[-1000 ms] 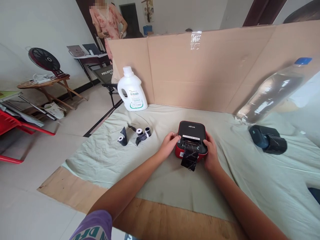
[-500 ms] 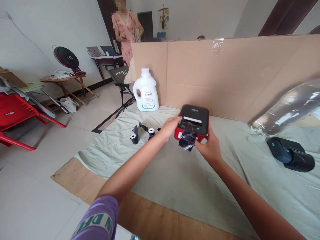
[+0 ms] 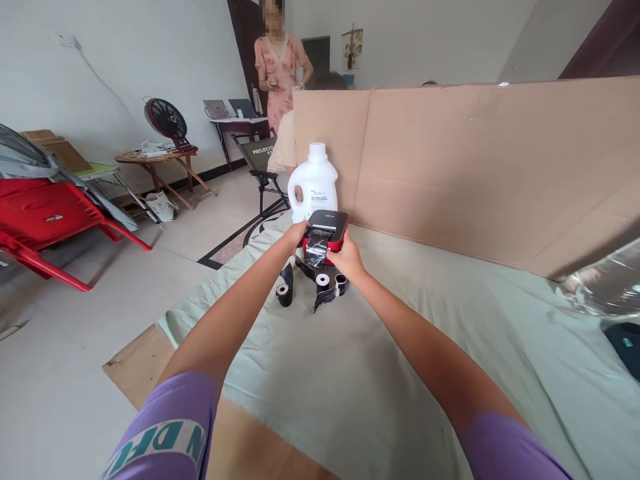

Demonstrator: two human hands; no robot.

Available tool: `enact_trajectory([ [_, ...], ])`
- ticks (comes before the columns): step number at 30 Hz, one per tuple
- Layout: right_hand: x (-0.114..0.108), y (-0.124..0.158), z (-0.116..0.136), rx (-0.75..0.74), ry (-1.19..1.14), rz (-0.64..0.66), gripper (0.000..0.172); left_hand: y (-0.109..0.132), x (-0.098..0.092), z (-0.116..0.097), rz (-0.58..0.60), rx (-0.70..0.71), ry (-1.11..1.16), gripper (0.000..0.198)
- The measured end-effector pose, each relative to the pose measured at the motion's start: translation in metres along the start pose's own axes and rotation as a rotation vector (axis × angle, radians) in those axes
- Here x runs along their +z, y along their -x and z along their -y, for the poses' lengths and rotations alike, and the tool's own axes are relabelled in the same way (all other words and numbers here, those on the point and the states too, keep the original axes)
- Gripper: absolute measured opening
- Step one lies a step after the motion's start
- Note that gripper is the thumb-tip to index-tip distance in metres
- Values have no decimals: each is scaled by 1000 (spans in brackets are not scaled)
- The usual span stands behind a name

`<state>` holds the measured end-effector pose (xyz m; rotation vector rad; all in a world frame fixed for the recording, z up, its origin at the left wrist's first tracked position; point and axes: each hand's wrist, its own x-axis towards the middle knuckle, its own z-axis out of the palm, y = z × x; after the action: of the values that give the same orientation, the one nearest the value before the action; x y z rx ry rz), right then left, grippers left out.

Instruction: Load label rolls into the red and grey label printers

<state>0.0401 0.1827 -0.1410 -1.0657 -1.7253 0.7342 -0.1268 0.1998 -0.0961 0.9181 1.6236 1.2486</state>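
Note:
Between my two hands is a small black and red label printer (image 3: 330, 219), with a strip of dark shiny film (image 3: 317, 248) hanging from its front slot. My left hand (image 3: 297, 237) grips its left side, and my right hand (image 3: 350, 259) grips the right side with the thumb at the front. Just behind the printer stands a white detergent bottle (image 3: 314, 179), its lower part partly hidden. Below the printer, on the pale green cloth (image 3: 400, 373), are small black rolls: one roll (image 3: 285, 295) at the left, a middle roll (image 3: 323, 283) and another roll (image 3: 341, 285) with loose film.
A cardboard panel (image 3: 480, 167) runs along the back of the cloth. Clear plastic wrap (image 3: 605, 280) and a dark object (image 3: 625, 343) lie at the right. Beyond are a folding chair (image 3: 257, 160), a fan (image 3: 167, 123), a red chair (image 3: 50, 220) and a person (image 3: 283, 73) standing.
Both hands have carried the printer leftward and away from me, toward the detergent bottle and over the rolls. The view has turned to the right.

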Motion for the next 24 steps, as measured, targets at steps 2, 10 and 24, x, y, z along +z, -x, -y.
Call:
enact_trajectory([
  [2,5,-1,-6,23,14,9,49,-8,-1,9,-19,-13,-19,15],
  [10,-19,14,-20,139,-47,106,56,-10,2,19,-95,112,-104,21],
  [24,-322,298,-42,529,209,-390,36,129,-34,40,374,936,-1189,52],
])
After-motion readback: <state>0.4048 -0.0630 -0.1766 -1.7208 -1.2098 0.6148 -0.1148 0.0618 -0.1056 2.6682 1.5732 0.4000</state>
